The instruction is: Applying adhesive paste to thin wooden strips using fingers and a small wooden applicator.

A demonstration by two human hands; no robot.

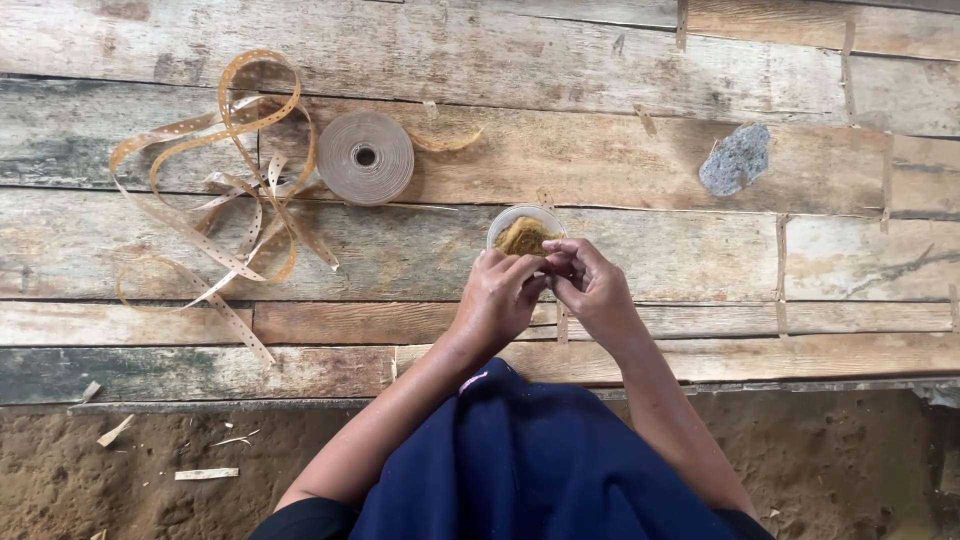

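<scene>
My left hand [500,295] and my right hand [592,288] meet over the weathered wooden planks [640,170], fingertips pinched together on something small that I cannot make out. Just beyond the fingers stands a small clear bowl [505,221] holding a yellow-brown clump [523,236]. Both hands are nearest to this bowl, at its near rim.
A roll of brown paper tape [365,157] lies to the left, with loose perforated brown strips [215,190] tangled beside it. A grey stone [735,160] sits at the right. Dark blue cloth [530,460] covers my lap, over a dirt floor [150,470] with scraps.
</scene>
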